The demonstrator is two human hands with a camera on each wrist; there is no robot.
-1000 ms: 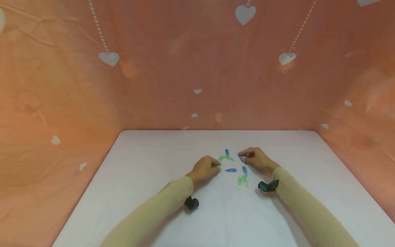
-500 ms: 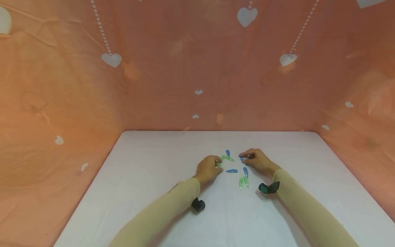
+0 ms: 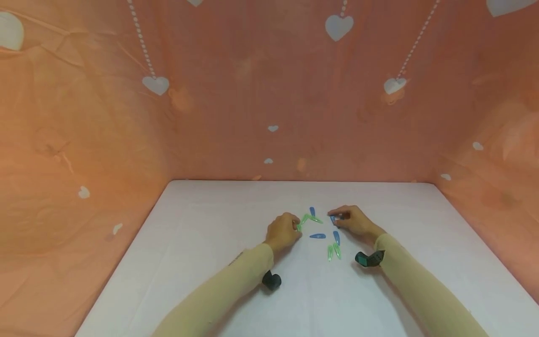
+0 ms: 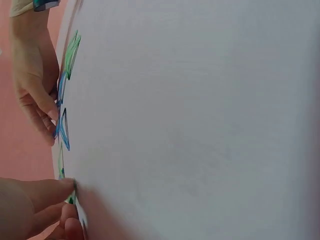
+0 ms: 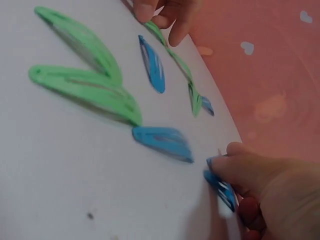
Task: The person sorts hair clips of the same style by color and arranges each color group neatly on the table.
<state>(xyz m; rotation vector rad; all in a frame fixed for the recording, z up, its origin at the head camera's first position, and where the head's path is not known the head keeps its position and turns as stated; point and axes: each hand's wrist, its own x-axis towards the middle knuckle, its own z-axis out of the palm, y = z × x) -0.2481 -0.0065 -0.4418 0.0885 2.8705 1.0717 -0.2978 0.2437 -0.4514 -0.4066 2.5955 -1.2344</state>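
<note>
Green and blue snap hair clips lie in a loose outline on the white table. My left hand [image 3: 283,232] is at the left of the outline, thumb and fingers pinching a green hair clip [image 3: 299,228] low at the tabletop. Across from it, my right hand [image 3: 355,221] pinches a blue hair clip [image 5: 220,190]; a bit more blue shows by the thumb tip. Between the hands lies another blue clip [image 3: 317,236]. Below the right fingers come a blue clip [image 5: 162,143] and two green clips [image 5: 87,92] that meet at one end. My fingers partly cover both held clips.
Two green clips [image 3: 313,218] form a peak at the far side, with a blue clip [image 3: 312,211] just behind. An orange cloth with white hearts [image 3: 338,28] rises behind the white table [image 3: 202,210] and at both sides. Each wrist wears a black camera [image 3: 271,281].
My left wrist and forearm have shifted a little to the right, while the fingertips stay by the green clip. The right hand keeps its place. The head view has tilted slightly.
</note>
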